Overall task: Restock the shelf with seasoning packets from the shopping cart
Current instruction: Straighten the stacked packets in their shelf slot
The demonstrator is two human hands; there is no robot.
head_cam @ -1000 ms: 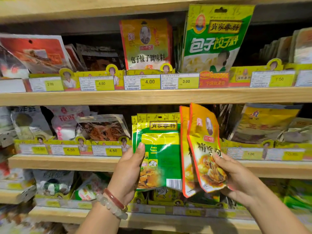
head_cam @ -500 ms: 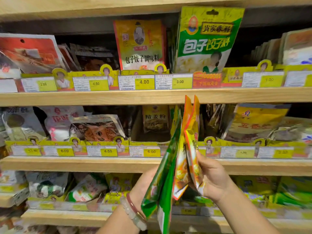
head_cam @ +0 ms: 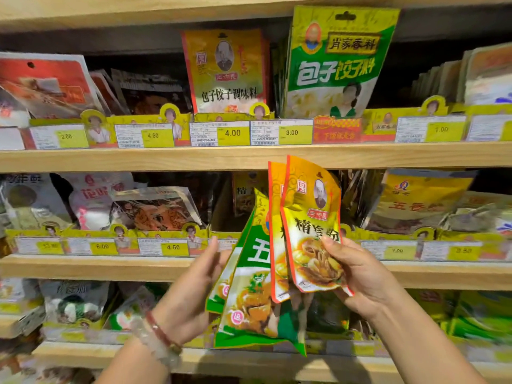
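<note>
We are holding a fan of packets before the middle shelf (head_cam: pixel 138 268): left hand (head_cam: pixel 191 297) bracing the green packets (head_cam: pixel 249 300) with fingers nearly straight, right hand (head_cam: pixel 357 275) pinching the orange packets (head_cam: pixel 310 228), thumb on the front. We are judging it best to separate orange from green, then slide each upright into its matching slot.

Yellow price tags run along the shelf edges: one reading 4.00 (head_cam: pixel 232 133) sits just left of one reading 3.00 (head_cam: pixel 291 132), with a red promotional sign (head_cam: pixel 336 130) beside them. Lower down, a tag reads 4.50 (head_cam: pixel 173 247). A bracelet (head_cam: pixel 162 332) of red beads, possibly paired with pale ones, shows at bottom.
</note>
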